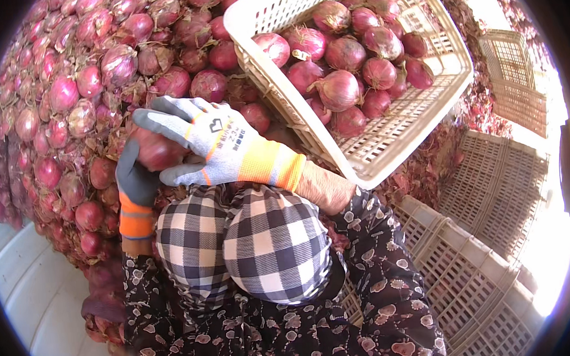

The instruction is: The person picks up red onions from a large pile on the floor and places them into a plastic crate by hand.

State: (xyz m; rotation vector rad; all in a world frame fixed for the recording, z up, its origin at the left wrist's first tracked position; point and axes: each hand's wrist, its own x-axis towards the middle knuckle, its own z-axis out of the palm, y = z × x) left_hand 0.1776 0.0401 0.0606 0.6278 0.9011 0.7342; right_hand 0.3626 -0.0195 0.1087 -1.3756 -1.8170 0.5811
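Between my two gloved hands is a red onion, slightly blurred. My left hand, in a grey-palmed glove with an orange cuff, cups it from the left and below. Over its top and right side lies my right hand, the fingers of its grey and orange glove spread around it. A big heap of red onions with dry skins rises in front and to the left. To the right, a white slatted plastic crate stands tilted in view, holding several red onions.
More plastic crates line the right side, with others farther back. Loose onion skins cover the ground between them. A pale ribbed surface lies at lower left. My knees in checked cloth are just below my hands.
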